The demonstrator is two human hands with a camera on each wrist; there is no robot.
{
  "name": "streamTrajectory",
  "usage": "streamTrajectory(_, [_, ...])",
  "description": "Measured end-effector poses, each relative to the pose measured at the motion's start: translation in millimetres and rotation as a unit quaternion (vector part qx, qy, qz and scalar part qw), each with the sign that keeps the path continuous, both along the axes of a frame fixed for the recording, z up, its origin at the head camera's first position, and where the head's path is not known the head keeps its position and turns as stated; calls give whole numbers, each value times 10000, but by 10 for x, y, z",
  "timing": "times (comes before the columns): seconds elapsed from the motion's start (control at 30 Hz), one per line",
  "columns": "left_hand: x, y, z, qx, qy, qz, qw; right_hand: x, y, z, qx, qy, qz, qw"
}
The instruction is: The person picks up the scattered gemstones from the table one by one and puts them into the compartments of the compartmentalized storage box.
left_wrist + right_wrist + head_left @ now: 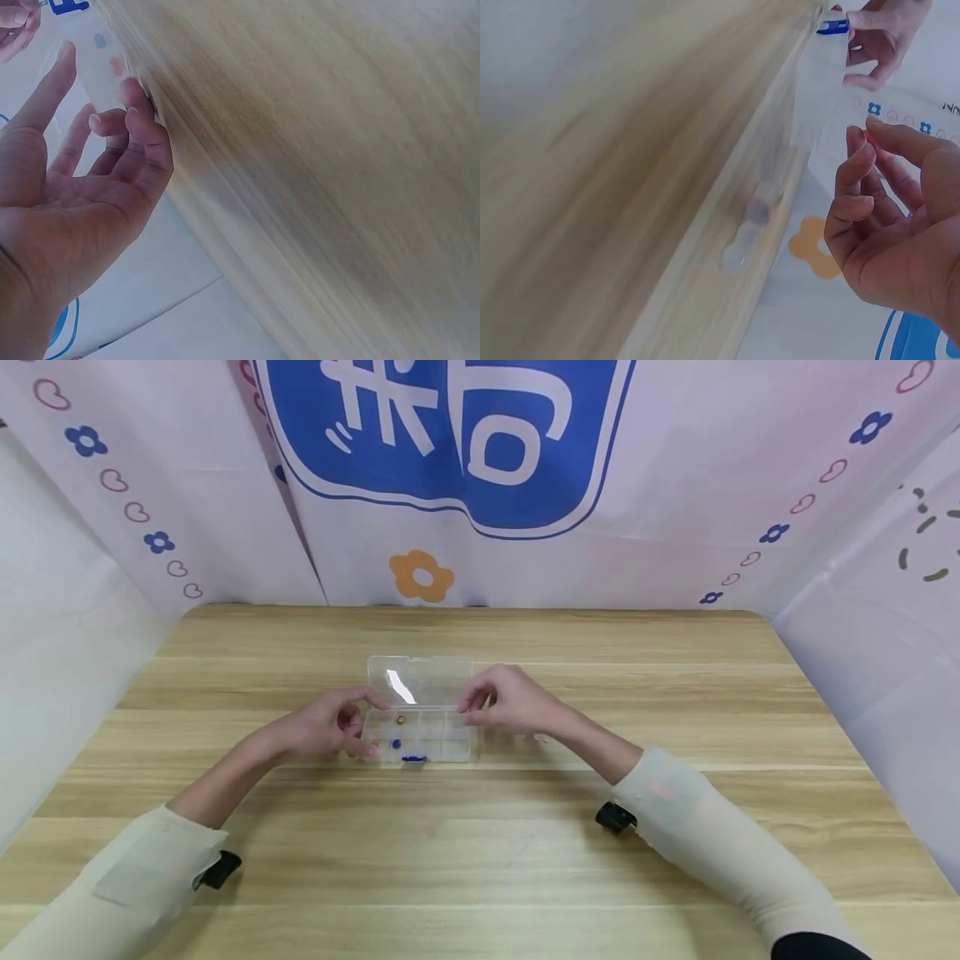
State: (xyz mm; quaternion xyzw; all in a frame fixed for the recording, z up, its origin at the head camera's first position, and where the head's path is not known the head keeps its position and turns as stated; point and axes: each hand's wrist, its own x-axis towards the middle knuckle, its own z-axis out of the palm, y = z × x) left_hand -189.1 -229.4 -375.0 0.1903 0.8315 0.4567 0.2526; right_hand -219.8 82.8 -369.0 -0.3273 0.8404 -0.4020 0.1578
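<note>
On the wooden table (480, 843), the clear box (457, 749) is sitting open, a blue latch (414, 759) at its front. The left hand (322, 727) is gripping the box's left end between spread thumb and forefinger, while over its right rear corner the right hand (513, 700) is curling, thumb and fingertips nearly meeting, any hold impossible to tell. An orange ring (399, 720) is lying in the box's back row, the lid (435, 681) extending beyond

The right hand (512, 700) partly hides the box (456, 748)

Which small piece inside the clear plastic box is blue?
The small round blue piece, front row; the small orange piece behind and reddish piece beside it aren't blue.
</note>
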Motion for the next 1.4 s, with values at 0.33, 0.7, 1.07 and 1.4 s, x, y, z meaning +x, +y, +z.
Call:
streamTrajectory(0.33, [15, -14, -4, -44, 56, -13, 10000, -27, 251, -53, 14, -14, -190, 9998])
streamTrajectory(0.7, [19, -13, -11, -21, 86, -19, 10000, -16, 412, -80, 206, -81, -300, 9993])
streamTrajectory(1.07, [8, 0, 8, -39, 51, -57, 10000, -19, 526, -115, 447, -174, -126, 9988])
streamTrajectory(1.4, [5, 3, 8, -77, 39, -41, 10000, 2, 558, -135, 685, -291, -250, 9969])
